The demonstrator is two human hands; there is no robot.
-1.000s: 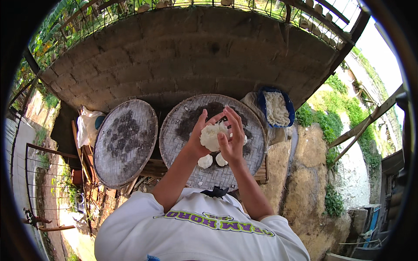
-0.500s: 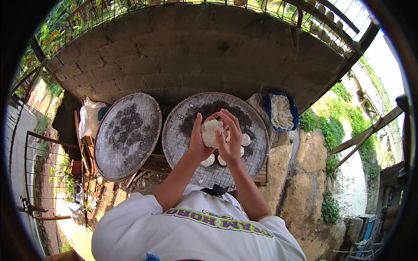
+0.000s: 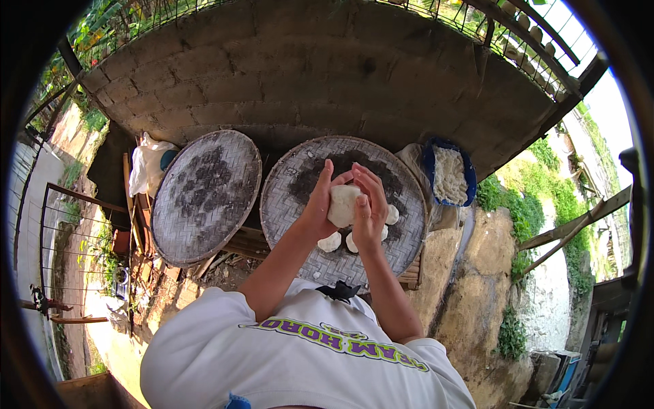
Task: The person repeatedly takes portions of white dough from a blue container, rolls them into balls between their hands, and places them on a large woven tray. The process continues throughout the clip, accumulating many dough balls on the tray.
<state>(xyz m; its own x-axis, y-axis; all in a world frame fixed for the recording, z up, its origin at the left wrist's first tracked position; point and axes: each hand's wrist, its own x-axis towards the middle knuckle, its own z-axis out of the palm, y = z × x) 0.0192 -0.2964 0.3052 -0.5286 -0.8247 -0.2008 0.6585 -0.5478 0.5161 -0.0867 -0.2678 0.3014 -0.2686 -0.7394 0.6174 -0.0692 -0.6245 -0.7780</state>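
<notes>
Between my two palms sits a white ball of dough-like mash [image 3: 343, 206], held above a round woven bamboo tray [image 3: 283, 201]. My left hand [image 3: 319, 204] cups its left side with the fingers pointing up. Against its right side presses my right hand [image 3: 368, 210], fingers bent and thumb on the near face. Several smaller white lumps of the same stuff [image 3: 330, 243] lie on the tray under and beside my hands, some partly hidden by the right hand and wrist. Dark, damp-looking patches mark the tray's weave.
A second woven tray [image 3: 240, 184] leans at the left, its middle darkened. To the right stands a blue tub [image 3: 471, 178] of white crumbly mash [image 3: 449, 174]. Behind is a block wall [image 3: 306, 75]. A white plastic bag [image 3: 146, 167] hangs at far left; wooden slats [image 3: 248, 242] show under the trays.
My hands have shifted around the ball, which now looks rounder and smoother. The whole view has moved slightly, with the trays and tub appearing a little farther right.
</notes>
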